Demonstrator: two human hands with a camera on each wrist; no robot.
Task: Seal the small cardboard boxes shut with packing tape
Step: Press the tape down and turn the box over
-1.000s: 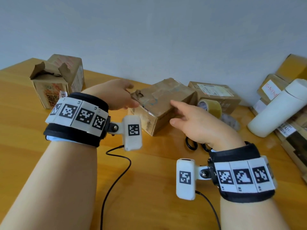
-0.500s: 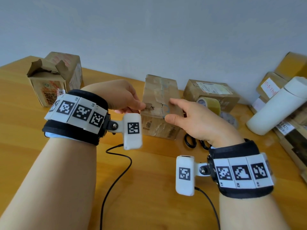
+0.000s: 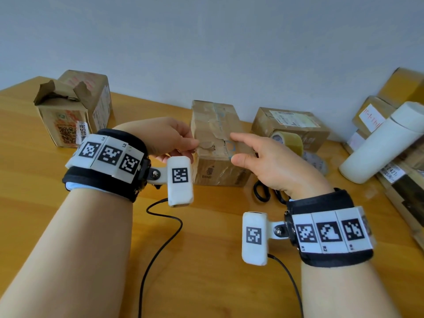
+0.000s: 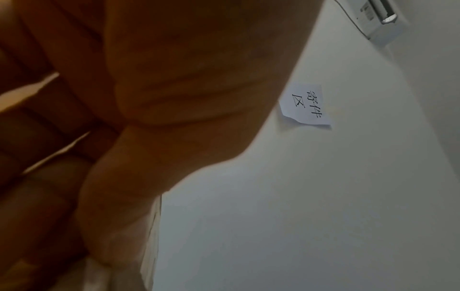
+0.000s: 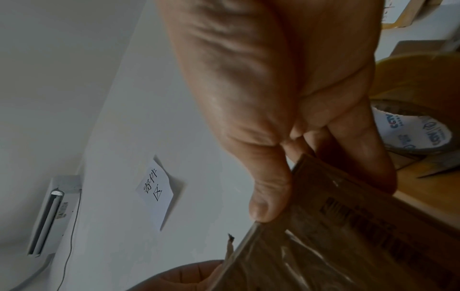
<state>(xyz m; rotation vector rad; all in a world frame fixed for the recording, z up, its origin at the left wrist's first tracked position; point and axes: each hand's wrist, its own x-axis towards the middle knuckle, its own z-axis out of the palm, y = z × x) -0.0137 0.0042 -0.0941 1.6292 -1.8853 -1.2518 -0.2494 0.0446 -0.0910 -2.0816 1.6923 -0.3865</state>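
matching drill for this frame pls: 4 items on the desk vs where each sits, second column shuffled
Things:
1. worn brown cardboard box with old tape
2. yellowish roll of packing tape
3. white cylindrical bottle
4. torn-open cardboard box with QR label

Places:
A. far left of the wooden table
B. between the left hand and right hand
C. leaning on boxes at the far right
D. in front of the labelled box, right of the held box

Pairs: 1-B, 2-D, 3-C, 4-A

Worn, taped cardboard box [image 3: 218, 143] on table
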